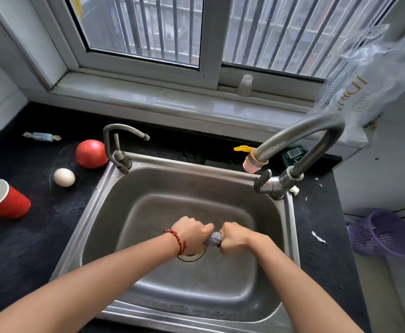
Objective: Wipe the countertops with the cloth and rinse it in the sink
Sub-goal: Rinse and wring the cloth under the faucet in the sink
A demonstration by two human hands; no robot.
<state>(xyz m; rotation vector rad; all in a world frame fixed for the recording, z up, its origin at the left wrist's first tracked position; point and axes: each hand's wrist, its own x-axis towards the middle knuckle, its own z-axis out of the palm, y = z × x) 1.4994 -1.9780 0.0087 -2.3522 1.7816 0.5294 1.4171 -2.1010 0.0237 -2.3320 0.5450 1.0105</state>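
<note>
- Two hands are seen over the basin of the steel sink (105, 188), fists close together, just above the drain.
- Left hand (192, 235): fingers curled fully closed around one end of the grey cloth (213, 239); a red bead bracelet (176, 239) is worn at the wrist.
- Right hand (235, 237): likewise clenched tight on the other end of the cloth.
- Cloth: bunched into a short roll, only a small grey section visible between the two fists; held clear of the sink floor.
- Large faucet (312, 138) is arched over the right rear corner; no water stream is visible.
- Black bench (23, 248), left of the sink: a red cup (9, 203) lying on its side, a white egg (64, 177), a tomato (91, 153).
</note>
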